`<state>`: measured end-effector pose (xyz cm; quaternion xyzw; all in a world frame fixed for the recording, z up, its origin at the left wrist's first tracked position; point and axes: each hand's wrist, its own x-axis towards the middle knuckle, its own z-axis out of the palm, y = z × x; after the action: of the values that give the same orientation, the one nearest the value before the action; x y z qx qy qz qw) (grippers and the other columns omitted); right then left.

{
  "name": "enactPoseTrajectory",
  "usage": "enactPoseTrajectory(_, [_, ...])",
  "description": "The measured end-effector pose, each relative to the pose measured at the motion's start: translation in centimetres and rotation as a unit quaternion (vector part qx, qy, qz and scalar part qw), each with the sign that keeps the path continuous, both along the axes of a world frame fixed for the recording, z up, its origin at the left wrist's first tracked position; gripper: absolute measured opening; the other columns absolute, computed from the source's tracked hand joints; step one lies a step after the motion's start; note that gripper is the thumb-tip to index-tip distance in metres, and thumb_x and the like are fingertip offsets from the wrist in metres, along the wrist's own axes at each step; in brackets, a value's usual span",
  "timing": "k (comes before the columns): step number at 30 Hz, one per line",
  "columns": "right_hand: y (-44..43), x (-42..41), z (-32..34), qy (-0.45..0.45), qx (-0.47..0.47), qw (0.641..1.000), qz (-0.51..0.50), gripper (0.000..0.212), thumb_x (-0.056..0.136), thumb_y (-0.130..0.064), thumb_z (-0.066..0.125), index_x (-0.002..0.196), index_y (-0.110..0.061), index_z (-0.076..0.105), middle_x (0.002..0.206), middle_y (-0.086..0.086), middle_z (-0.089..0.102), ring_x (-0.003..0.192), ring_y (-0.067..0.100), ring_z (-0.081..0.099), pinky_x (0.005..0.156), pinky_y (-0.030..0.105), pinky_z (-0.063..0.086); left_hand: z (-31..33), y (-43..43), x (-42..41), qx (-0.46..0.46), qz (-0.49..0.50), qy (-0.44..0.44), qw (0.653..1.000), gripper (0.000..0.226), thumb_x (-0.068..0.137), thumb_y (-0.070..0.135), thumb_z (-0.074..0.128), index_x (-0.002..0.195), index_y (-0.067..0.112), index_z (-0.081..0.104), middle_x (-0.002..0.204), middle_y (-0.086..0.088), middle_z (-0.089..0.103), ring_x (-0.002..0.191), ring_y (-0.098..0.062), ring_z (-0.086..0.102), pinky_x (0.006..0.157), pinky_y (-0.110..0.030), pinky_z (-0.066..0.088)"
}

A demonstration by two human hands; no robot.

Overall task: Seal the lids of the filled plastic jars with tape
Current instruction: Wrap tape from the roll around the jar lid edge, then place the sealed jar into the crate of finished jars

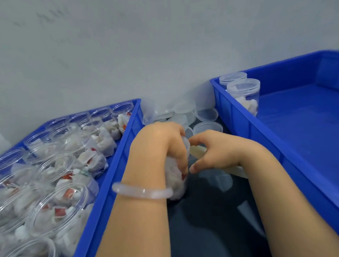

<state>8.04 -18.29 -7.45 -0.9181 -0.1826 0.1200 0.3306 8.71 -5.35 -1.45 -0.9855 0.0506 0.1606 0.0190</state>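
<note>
L hand (165,146) clamps round the top of a filled jar (176,180), btwn the two blue trays and over a dark surface (210,221); its lid is mostly hidden. R hand (221,151) is just beside it, fingers curled; can't tell if they pinch tape. A beige strip (198,152) lies partly covered beneath. L tray (111,171) is packed w/ open jars (66,146), their red-white contents too blurred to read. R tray (264,142) has two lidded jars (243,92).
</note>
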Motion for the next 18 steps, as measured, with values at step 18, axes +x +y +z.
enactPoseTrajectory(18, [4.7, -3.4, -1.1, 0.0, -0.023, 0.979, -0.203, 0.017, 0.091, -0.026, 0.048, 0.094, -0.009, 0.049, 0.106, 0.014, 0.058, 0.09, 0.029, 0.058, 0.066, 0.032, 0.04, -4.6, 1.4, 0.9, -0.188, 0.162, -0.137, 0.959, 0.045, 0.062, 0.021, 0.072, 0.101, 0.034, 0.053, 0.124, -0.001, 0.046, 0.121, -0.032, 0.034, 0.08, -0.043, 0.025])
